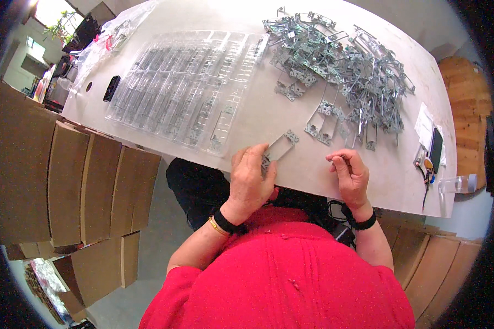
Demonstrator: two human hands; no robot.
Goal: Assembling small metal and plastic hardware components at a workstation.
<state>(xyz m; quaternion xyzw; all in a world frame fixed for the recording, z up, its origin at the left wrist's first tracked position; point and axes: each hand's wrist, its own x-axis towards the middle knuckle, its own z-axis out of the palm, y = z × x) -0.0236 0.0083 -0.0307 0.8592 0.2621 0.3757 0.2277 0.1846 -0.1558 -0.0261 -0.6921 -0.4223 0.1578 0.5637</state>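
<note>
My left hand (250, 178) grips one end of a flat metal wire-frame bracket (291, 136), its far end pointing away to the right over the table. To the right, my right hand (350, 172) is curled near the table's front edge, thumb against fingers; whatever it may pinch is too small to make out. A large heap of similar metal brackets (362, 82) covers the table beyond that hand. Several brackets sit in the long slots of a clear plastic tray (233, 143), which lies to the left of the heap.
On the table's right are a dark phone (436, 151), keys (427, 164) and a clear jar with a pale lid (465, 184). A black slotted piece (111, 89) and a plastic bag (101, 52) lie at left. Cardboard boxes (68, 181) stand beside the table.
</note>
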